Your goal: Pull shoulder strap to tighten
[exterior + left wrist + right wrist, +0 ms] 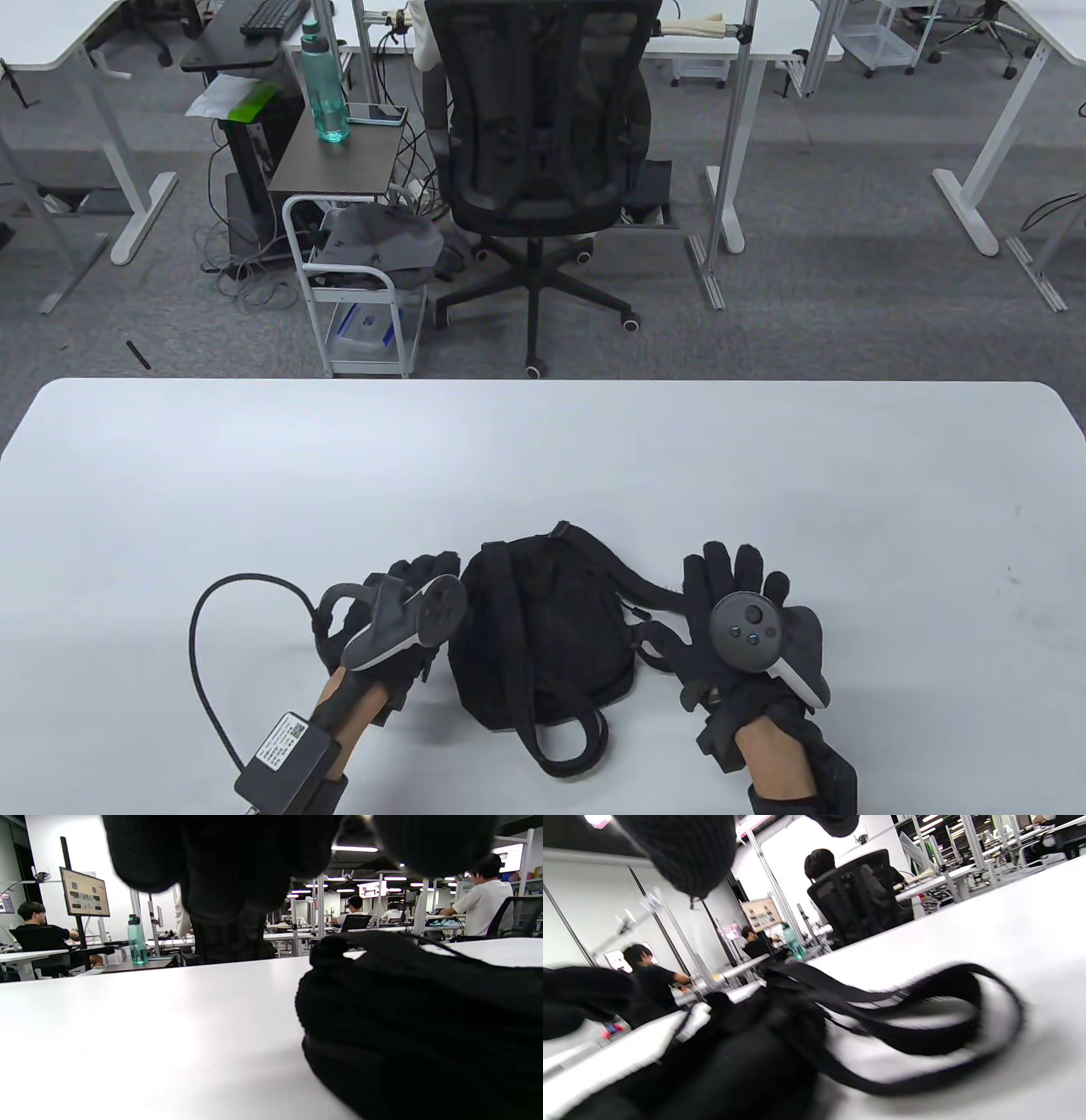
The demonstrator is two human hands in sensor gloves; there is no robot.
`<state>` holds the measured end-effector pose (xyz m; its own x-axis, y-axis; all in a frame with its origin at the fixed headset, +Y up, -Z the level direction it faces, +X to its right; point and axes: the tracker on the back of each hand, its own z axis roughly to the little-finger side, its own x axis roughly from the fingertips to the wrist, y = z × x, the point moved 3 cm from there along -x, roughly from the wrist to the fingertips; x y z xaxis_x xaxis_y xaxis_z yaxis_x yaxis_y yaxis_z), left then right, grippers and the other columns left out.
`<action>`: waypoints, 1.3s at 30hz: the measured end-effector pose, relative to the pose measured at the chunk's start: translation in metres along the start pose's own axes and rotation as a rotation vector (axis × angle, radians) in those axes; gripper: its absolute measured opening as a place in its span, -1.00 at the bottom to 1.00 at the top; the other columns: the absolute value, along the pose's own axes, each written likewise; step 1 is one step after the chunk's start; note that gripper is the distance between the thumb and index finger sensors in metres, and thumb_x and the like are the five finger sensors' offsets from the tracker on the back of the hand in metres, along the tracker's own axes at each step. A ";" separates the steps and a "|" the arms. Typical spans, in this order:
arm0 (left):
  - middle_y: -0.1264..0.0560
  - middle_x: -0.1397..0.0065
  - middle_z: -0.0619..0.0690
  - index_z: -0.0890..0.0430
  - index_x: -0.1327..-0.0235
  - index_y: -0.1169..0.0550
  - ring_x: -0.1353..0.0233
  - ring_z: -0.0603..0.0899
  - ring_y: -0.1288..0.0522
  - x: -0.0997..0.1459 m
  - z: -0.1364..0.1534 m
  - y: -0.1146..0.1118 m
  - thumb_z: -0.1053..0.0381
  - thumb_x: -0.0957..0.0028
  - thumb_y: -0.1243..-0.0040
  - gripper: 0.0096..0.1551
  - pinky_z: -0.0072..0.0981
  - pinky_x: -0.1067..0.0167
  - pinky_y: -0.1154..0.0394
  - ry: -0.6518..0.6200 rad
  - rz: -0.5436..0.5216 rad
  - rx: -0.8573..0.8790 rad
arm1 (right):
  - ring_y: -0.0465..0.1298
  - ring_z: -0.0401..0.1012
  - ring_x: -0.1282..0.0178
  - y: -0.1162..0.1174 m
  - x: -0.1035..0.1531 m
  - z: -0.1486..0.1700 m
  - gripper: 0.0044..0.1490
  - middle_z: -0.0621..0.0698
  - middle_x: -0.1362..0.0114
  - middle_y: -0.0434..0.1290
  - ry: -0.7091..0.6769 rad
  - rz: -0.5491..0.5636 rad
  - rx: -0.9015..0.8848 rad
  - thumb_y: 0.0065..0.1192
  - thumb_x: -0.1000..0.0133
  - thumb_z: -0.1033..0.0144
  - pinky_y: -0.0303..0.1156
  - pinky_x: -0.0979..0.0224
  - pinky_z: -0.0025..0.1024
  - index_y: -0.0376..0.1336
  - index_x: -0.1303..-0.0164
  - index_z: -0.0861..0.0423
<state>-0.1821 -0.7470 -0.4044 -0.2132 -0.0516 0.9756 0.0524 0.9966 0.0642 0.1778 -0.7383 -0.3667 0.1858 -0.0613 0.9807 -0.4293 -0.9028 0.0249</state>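
A small black backpack (530, 632) lies flat on the white desk (543, 458), close to the desk's near edge and about midway between its left and right sides. One shoulder strap (570, 737) makes a loop at the near end of the backpack, toward the near edge of the desk. Another shoulder strap (643, 587) goes out from the right side of the bag and curves over the desk surface; in the right wrist view this strap (925, 1022) lies as a flat loop on the white top. The left hand (399, 615) is at the left side of the backpack, with its fingers (428, 567) against the bag's far left corner; I cannot tell from the pictures whether it grasps the fabric or only touches it. The right hand (738, 620) is on the right side, just beside the bag, with the fingers (730, 564) spread and stretched out, so it is released and holds nothing; it lies over the end of the right strap, but contact is not clear. Each hand has a grey tracker (751, 624) on its back. A black cable (212, 645) bends out from the left wrist toward the desk's left side.
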 end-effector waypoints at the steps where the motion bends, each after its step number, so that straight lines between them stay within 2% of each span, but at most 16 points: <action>1: -0.40 -0.60 -0.02 -0.01 -0.51 -0.22 -0.53 0.18 -0.46 0.005 0.004 -0.001 -0.39 0.25 -0.13 0.02 -0.01 -0.32 -0.50 0.012 0.021 -0.001 | -0.43 0.34 -0.52 0.006 0.000 0.008 0.19 0.31 -0.65 -0.27 0.013 -0.013 0.032 0.14 -0.03 -0.19 -0.60 -0.30 0.27 -0.14 -0.60 0.34; 4: -0.15 -0.73 0.05 0.01 -0.57 -0.05 -0.68 0.26 -0.21 0.013 0.009 -0.009 -0.40 0.23 -0.11 0.13 0.11 -0.47 -0.36 0.026 0.079 -0.009 | -0.44 0.32 -0.52 0.021 0.001 0.028 0.22 0.29 -0.65 -0.29 0.057 -0.054 0.089 0.11 -0.01 -0.24 -0.61 -0.30 0.26 -0.16 -0.59 0.33; 7: 0.05 -0.76 0.10 0.03 -0.57 0.09 -0.72 0.31 0.02 0.016 0.016 -0.026 -0.41 0.22 -0.09 0.20 0.19 -0.54 -0.21 0.039 0.147 -0.048 | -0.47 0.29 -0.51 0.034 0.003 0.050 0.23 0.26 -0.64 -0.33 0.119 -0.093 0.075 0.05 0.01 -0.27 -0.63 -0.29 0.23 -0.21 -0.58 0.31; 9: 0.11 -0.76 0.11 0.04 -0.55 0.14 -0.71 0.32 0.09 0.016 0.019 -0.036 -0.40 0.23 -0.09 0.22 0.22 -0.56 -0.16 0.038 0.166 -0.075 | -0.51 0.28 -0.51 0.036 0.005 0.060 0.23 0.26 -0.63 -0.36 0.161 -0.118 0.045 0.02 0.01 -0.27 -0.66 -0.28 0.22 -0.23 -0.58 0.31; 12: 0.23 -0.74 0.11 0.05 -0.52 0.24 -0.70 0.32 0.21 0.012 0.027 -0.049 -0.40 0.21 -0.06 0.25 0.23 -0.58 -0.06 0.052 0.218 -0.124 | -0.51 0.26 -0.51 0.033 0.008 0.073 0.22 0.25 -0.63 -0.36 0.193 -0.091 0.033 -0.02 0.02 -0.28 -0.66 -0.28 0.21 -0.23 -0.57 0.30; 25: 0.28 -0.72 0.10 0.05 -0.49 0.27 -0.68 0.32 0.27 0.007 0.031 -0.059 -0.39 0.23 -0.07 0.26 0.24 -0.59 0.02 0.026 0.144 -0.133 | -0.54 0.24 -0.50 0.032 0.011 0.095 0.22 0.23 -0.63 -0.39 0.268 -0.084 -0.004 -0.06 0.02 -0.29 -0.68 -0.27 0.20 -0.27 -0.57 0.28; 39: 0.28 -0.72 0.10 0.05 -0.49 0.27 -0.68 0.32 0.27 0.004 0.039 -0.079 -0.38 0.22 -0.08 0.25 0.25 -0.58 0.08 0.019 0.170 -0.115 | -0.54 0.25 -0.50 0.031 0.008 0.091 0.22 0.24 -0.62 -0.40 0.231 -0.075 -0.047 -0.07 0.02 -0.29 -0.67 -0.27 0.20 -0.28 -0.57 0.28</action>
<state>-0.2246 -0.8231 -0.4137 -0.1733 0.1140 0.9782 0.1970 0.9772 -0.0790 0.2462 -0.8056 -0.3761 0.0136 0.1089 0.9940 -0.4640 -0.8799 0.1028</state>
